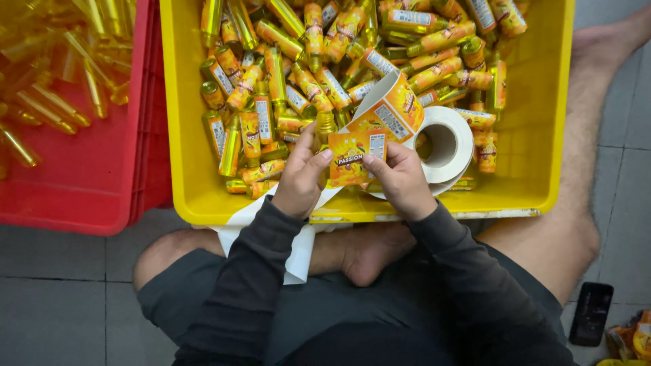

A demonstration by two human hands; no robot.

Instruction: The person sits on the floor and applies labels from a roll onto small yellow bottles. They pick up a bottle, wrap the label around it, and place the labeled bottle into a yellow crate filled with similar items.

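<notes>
the person sits cross-legged on the tiled floor [61, 298] with a yellow crate [536, 135] pulled up against the legs. the step in hand looks like labelling: an orange and yellow label [352, 159] is held up over the near edge of the crate, between the two hands.

the left hand [303, 177] has its fingers [319, 159] curled and pinching the left edge of the label, and it seems to grasp a small yellow bottle [326, 125] behind it, though the hand hides most of that, so the bottle's hold cannot be told for sure. the right hand [401, 179] pinches the right edge of the label with thumb and forefinger, the other fingers folded in.

just beyond the right hand lies a white label roll [447, 142] with a strip of printed labels curling off its top. white backing paper [298, 251] trails from under the hands, over the crate's rim and down onto the lap.

the crate is heaped with labelled bottles [325, 61]. to the left, a red crate [88, 183] holds bare yellow bottles [47, 88], blurred. a dark phone [591, 313] lies on the floor by the right knee.

judging from this, the next move calls for setting the label square on the bottle and smoothing it round without creases, both hands staying close.
</notes>
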